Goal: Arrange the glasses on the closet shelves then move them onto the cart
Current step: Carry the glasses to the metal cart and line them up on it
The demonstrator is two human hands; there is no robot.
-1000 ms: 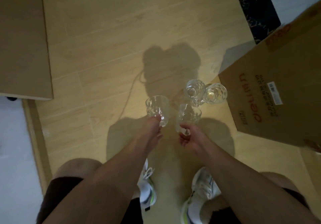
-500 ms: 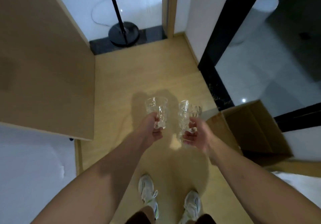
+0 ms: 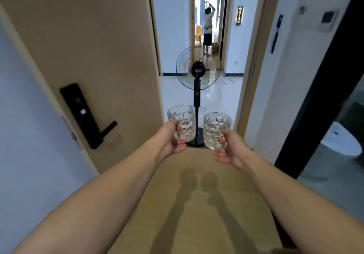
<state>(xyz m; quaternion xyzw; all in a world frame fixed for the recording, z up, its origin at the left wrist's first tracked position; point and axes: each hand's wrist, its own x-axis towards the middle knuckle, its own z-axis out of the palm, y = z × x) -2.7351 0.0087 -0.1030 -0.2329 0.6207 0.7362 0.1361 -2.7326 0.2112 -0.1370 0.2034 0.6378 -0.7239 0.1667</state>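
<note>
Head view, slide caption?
Left hand and right hand each hold a glass before a fan.

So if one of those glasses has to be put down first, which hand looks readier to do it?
Probably neither has a clear edge. The left hand grips one glass, the right hand grips the other glass, both upright and level. No shelf or cart is in view, so side cannot decide it yet.

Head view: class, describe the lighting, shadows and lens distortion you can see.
Head view: light from behind the person throws two arm shadows forward on the tan wooden floor; the wide lens bows the beige door and frames; the clear patterned glass in the left hand and its twin in the right hand catch small highlights.
</note>
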